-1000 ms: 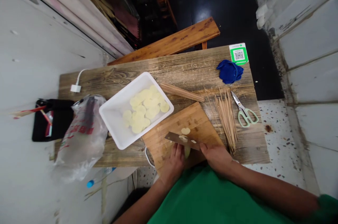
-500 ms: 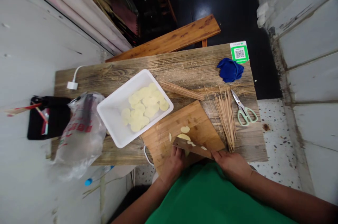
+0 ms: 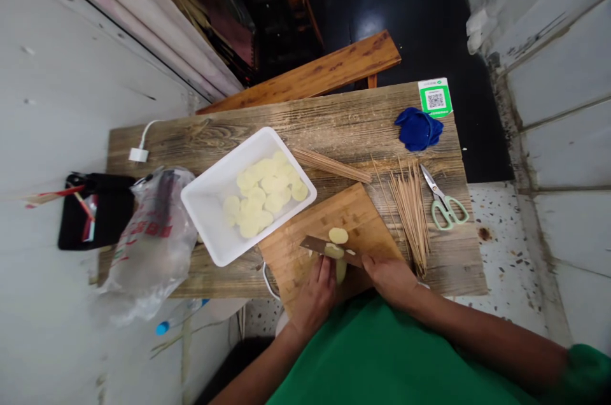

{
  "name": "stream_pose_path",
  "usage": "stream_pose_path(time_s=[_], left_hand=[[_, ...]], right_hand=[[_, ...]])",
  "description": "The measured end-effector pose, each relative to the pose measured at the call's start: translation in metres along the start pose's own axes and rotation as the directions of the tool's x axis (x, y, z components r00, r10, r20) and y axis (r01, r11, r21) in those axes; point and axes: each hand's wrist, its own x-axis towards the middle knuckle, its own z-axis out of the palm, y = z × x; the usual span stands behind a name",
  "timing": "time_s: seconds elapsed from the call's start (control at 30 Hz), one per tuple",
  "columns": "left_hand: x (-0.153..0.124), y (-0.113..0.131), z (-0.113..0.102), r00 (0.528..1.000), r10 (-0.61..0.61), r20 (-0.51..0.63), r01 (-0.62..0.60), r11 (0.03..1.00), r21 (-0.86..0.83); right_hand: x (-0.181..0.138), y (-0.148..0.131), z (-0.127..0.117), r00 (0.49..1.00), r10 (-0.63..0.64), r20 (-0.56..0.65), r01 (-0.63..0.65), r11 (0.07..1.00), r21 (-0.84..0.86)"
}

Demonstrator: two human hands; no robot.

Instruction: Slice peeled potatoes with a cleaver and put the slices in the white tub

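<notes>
On a wooden cutting board (image 3: 305, 246) my left hand (image 3: 316, 290) presses down on a peeled potato (image 3: 340, 269), fingers curled over it. My right hand (image 3: 389, 277) grips the handle of a cleaver-style knife (image 3: 324, 247) whose blade lies across the potato. A cut slice (image 3: 338, 235) rests on the board just beyond the blade, and another clings to the blade. To the left, a white tray (image 3: 210, 207) holds several potato slices (image 3: 262, 191).
Loose bamboo skewers (image 3: 410, 214) and a tied bundle (image 3: 329, 165) lie right of and behind the board. Green-handled scissors (image 3: 443, 204), a blue cloth (image 3: 417, 128) and a QR-code card (image 3: 435, 98) sit at the table's right. A plastic bag (image 3: 147, 239) and black holder (image 3: 95, 217) stand left.
The knife drew back to the right half a second ago, then came left again across the potato. Another slice now lies on the board.
</notes>
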Motion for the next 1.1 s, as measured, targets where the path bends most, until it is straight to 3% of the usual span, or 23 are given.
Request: stream_pose_path(time_s=[0.17,0.3,0.53,0.8,0.97,1.1], left_hand=[[0.001,0.003,-0.004,0.995,-0.049,0.083,0.056,0.995,-0.087],[-0.002,0.000,-0.005,0.994,-0.050,0.100,0.061,0.992,-0.113],[-0.006,-0.004,0.000,0.998,-0.017,0.061,0.024,0.992,-0.127],[-0.010,-0.008,0.014,1.000,0.023,0.021,-0.020,0.996,-0.092],[-0.006,-0.004,0.007,1.000,0.006,-0.029,-0.006,1.000,-0.004],[-0.002,-0.003,-0.004,1.000,-0.015,-0.027,0.014,1.000,-0.023]], right_hand=[[-0.042,0.006,-0.005,1.000,0.005,0.005,-0.005,0.999,-0.032],[-0.055,0.010,-0.006,0.999,0.016,0.029,-0.016,1.000,-0.017],[-0.048,0.011,-0.009,0.993,0.017,0.121,-0.017,1.000,0.005],[-0.027,0.004,-0.008,0.996,0.021,0.087,-0.019,1.000,-0.023],[0.000,0.000,-0.005,0.998,0.015,0.055,-0.014,0.999,-0.032],[-0.008,0.000,-0.008,0.998,0.005,0.059,-0.004,1.000,-0.022]])
